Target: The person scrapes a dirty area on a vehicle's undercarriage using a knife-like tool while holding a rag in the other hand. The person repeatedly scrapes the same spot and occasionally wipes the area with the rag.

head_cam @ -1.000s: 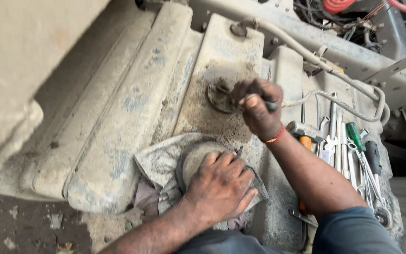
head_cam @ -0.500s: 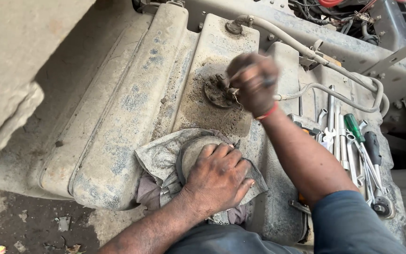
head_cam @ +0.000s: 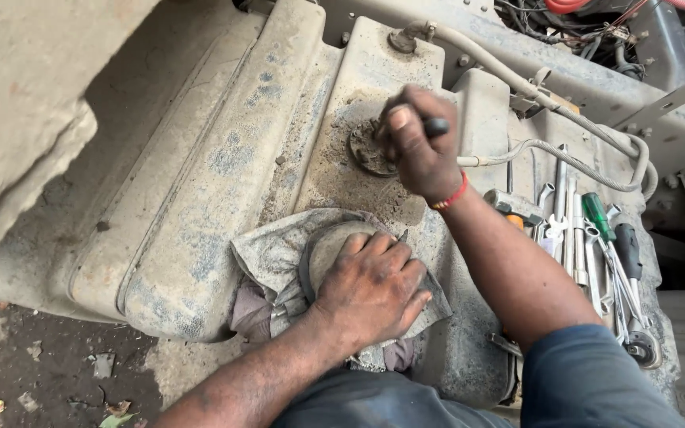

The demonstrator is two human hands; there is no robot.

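Note:
My right hand is closed around a dark tool handle and sits over a round, dirty fitting on top of a dusty grey tank. A red thread band circles that wrist. My left hand presses flat, fingers spread, on a grey rag draped over a round cap near the tank's front edge. The tool's tip is hidden behind my right hand.
Several wrenches and screwdrivers, one with a green handle, lie on the tank to the right. A grey hose runs from a top fitting across to the right. Wiring and frame parts sit behind. Dirt ground lies lower left.
My right hand has shifted up and a little left over the round fitting, turning at the wrist. My left hand stays pressed on the rag.

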